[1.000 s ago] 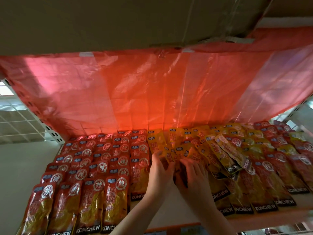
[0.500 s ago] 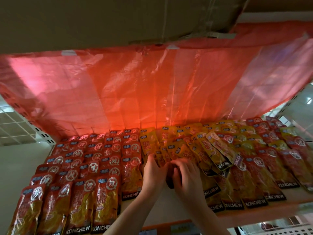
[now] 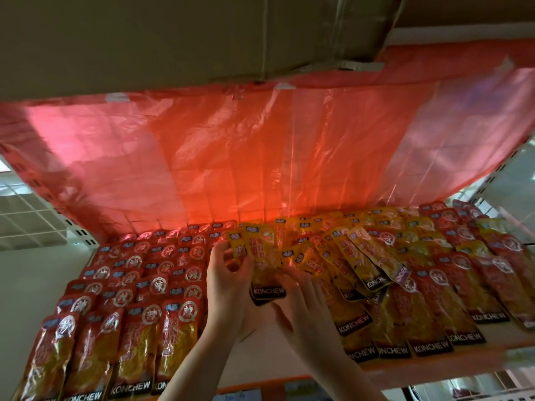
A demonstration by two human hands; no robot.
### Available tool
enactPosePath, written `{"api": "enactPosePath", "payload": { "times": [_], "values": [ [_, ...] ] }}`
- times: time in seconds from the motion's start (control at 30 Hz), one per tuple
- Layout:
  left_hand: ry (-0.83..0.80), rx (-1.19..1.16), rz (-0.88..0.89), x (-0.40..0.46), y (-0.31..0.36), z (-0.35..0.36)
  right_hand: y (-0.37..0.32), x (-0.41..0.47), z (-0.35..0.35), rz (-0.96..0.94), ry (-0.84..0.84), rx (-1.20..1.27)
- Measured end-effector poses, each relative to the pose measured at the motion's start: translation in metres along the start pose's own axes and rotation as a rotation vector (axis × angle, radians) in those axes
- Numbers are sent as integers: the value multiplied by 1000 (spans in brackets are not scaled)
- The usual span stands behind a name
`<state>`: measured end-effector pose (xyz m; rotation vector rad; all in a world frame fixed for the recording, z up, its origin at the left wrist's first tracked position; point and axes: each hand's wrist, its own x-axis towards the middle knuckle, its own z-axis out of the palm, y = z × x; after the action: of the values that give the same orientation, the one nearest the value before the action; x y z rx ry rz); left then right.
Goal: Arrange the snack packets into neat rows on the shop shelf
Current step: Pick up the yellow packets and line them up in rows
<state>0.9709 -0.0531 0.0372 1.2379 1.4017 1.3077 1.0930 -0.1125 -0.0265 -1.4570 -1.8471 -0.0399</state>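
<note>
Both hands have shifted since the earlier frames: half a second ago they were pressed together low over the middle packets, and now they are apart, the left one risen toward the back of the yellow pile. From the head camera, the left hand (image 3: 228, 282) sits just left of centre, its fingers (image 3: 220, 250) curled around the left edge of a yellow packet (image 3: 265, 261) that stands a little raised above its neighbours, its dark lower band at 6 o'clock reading KONCHEW. At 4 o'clock from that packet, the right hand (image 3: 304, 308) lies palm down with fingers (image 3: 289, 277) spread wide, tips resting on the packet's lower edge and gripping nothing. Toward 9 o'clock, red packets (image 3: 139, 285) lie in straight overlapping rows down to the front edge of the shelf (image 3: 260, 337), whose bare pale strip shows between the wrists. Toward 3 o'clock, more yellow packets (image 3: 362, 261) lie fanned and crooked, overlapping one another, with further red ones (image 3: 463, 285) beyond at the right end. At 12 o'clock a red plastic sheet (image 3: 260, 157) hangs behind the whole display, under a brown cardboard box (image 3: 173, 33).
</note>
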Motion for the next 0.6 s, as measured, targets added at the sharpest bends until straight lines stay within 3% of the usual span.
{"api": "enactPosePath", "payload": {
  "times": [0.1,0.43,0.6],
  "values": [
    [-57,-38,17,-8,8,2,-1,1,-1,29,-43,5],
    [-245,-193,-51,-34,29,24,9,10,-43,63,75,31],
    [-356,-91,24,-33,26,35,28,18,-74,133,111,-14]
  ]
}}
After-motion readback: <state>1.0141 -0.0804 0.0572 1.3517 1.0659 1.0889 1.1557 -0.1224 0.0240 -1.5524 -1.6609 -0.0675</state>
